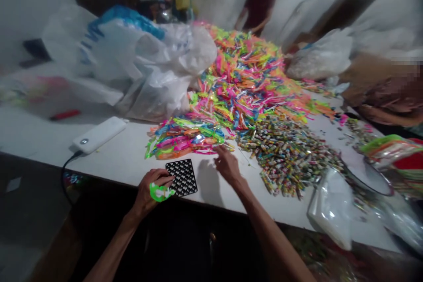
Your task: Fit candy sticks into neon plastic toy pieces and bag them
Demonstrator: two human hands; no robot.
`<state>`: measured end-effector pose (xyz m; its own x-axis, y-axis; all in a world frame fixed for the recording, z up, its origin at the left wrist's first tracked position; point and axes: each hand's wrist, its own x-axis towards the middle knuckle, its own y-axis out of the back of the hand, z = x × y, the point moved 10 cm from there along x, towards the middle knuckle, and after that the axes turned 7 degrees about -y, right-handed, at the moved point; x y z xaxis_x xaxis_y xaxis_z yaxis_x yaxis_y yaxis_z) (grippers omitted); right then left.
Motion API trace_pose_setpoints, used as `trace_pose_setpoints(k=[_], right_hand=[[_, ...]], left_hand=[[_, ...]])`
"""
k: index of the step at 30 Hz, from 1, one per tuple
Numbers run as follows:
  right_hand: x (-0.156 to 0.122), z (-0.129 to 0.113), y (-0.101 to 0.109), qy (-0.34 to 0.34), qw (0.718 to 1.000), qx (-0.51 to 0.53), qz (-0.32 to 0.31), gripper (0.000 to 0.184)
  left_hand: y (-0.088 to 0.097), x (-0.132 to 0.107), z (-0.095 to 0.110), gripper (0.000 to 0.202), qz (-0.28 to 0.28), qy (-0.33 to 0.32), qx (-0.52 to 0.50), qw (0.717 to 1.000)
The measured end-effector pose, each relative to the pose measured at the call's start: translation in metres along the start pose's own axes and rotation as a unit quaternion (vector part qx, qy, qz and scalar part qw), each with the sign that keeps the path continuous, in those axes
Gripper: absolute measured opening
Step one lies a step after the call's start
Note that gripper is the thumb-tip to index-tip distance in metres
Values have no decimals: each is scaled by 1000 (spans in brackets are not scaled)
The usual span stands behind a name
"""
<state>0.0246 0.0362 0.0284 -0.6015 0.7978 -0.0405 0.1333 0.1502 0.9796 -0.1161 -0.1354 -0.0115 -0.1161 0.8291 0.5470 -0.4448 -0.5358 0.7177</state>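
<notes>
My left hand is closed around a bright green plastic piece with a white part on it. Its fingertips reach over the left edge of a black plate with rows of cut-outs, which lies flat at the table's front edge. To the right of the plate, my right hand is raised a little over the tabletop, fingers pinched together. Whatever it pinches is too small and blurred to name. Just beyond it sits a small heap of colourful plastic pieces.
A tall mound of neon plastic pieces covers the table's middle, with many small printed tubes to the right. A white power bank with a black cable lies left. Plastic bags crowd the back. Two people are nearby.
</notes>
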Motion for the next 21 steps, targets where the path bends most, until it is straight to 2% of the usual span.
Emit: trace_pose_setpoints(k=[2,4,7,11,15,17,18,19,21], right_hand=[[22,35,11,-35,998,-54,14,31],[32,47,10,-28,997,-73,4,32],[25,39,4,-1,995,-103,-18,28],[-8,12,-2,36,994,-81,-64,18],[-29,7,3,-9,994,-63,-93,15],[-33,5,9,-36,995,15,-87,11],[-34,-1,8,-38,991,94,-91,10],[-35,-9,4,-35,976,190,-103,10],[-36,-32,-10,-21,916,376,-136,13]], left_hand=[[2,3,3,14,17,5,-8,1000],[6,7,4,15,37,29,-7,999],[10,9,3,20,57,66,12,996],[4,8,2,16,27,76,34,996],[2,5,-1,18,17,82,48,995],[2,4,-2,19,14,81,49,995],[2,4,-2,19,10,78,47,996],[1,3,-2,19,4,74,43,996],[-1,3,-2,21,-12,66,32,997]])
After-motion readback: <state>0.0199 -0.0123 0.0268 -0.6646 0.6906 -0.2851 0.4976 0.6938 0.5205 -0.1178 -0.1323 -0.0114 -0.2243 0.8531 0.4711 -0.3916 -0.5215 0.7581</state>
